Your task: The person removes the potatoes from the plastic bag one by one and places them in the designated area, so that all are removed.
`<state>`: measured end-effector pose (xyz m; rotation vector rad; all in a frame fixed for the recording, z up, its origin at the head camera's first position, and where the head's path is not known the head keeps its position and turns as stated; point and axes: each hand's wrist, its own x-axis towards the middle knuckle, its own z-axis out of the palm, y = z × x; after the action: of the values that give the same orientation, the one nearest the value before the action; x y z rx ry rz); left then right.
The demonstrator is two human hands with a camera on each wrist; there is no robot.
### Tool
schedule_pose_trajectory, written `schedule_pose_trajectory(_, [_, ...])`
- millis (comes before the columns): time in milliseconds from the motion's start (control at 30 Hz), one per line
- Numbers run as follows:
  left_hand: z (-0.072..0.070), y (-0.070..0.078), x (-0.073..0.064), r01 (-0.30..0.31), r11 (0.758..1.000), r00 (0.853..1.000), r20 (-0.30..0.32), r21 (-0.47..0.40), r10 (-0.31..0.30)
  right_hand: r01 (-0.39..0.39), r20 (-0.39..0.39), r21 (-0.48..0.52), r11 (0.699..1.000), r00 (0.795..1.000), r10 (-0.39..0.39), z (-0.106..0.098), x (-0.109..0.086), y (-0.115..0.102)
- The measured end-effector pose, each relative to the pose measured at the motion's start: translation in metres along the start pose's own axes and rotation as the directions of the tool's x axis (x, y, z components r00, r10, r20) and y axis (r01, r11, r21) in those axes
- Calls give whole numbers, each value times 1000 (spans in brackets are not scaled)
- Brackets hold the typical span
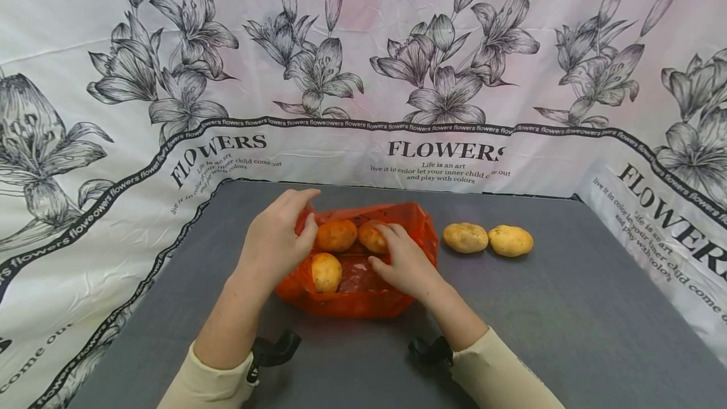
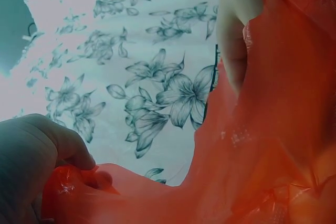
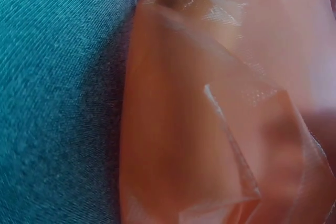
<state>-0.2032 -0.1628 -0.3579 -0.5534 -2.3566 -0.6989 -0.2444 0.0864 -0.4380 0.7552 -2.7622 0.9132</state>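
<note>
A red plastic bag (image 1: 363, 305) lies on the grey table with its mouth spread wide. Inside it are three potatoes: one at the back left (image 1: 336, 236), one at the front left (image 1: 326, 272) and one at the back right (image 1: 372, 237). My left hand (image 1: 278, 235) is at the bag's left rim; in the left wrist view its thumb and fingers (image 2: 73, 148) pinch the red plastic. My right hand (image 1: 410, 264) reaches into the bag and holds the back right potato, its fingers partly covering it. Red plastic fills much of the right wrist view.
Two more potatoes, one nearer the bag (image 1: 466, 238) and one farther right (image 1: 510, 241), lie side by side on the grey table (image 1: 568, 314). A white flower-printed cloth (image 1: 341, 156) hangs behind the table and along its sides.
</note>
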Motion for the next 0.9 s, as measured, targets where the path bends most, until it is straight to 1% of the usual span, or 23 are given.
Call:
schedule_pose_trajectory(300, [0, 0, 0, -11, 1000, 1000, -2, 13, 11, -82, 15, -14, 997, 997, 82, 3, 1, 5])
schedule_pose_trajectory(467, [0, 0, 0, -11, 1000, 1000, -5, 16, 11, -106, 18, -40, 994, 994, 107, 6, 1, 11])
schedule_pose_trajectory(700, [0, 0, 0, 1, 1000, 1000, 5, 11, -1, -95, -40, -103, 990, 995, 91, 10, 2, 19])
schedule_pose_trajectory(800, [1, 0, 0, 1, 1000, 1000, 2, 8, -1, -114, -61, -130, 985, 992, 106, 11, 3, 20])
schedule_pose_trajectory(900, [1, 0, 0, -10, 1000, 1000, -8, 6, 10, -142, -76, -132, 981, 988, 133, 11, 3, 21])
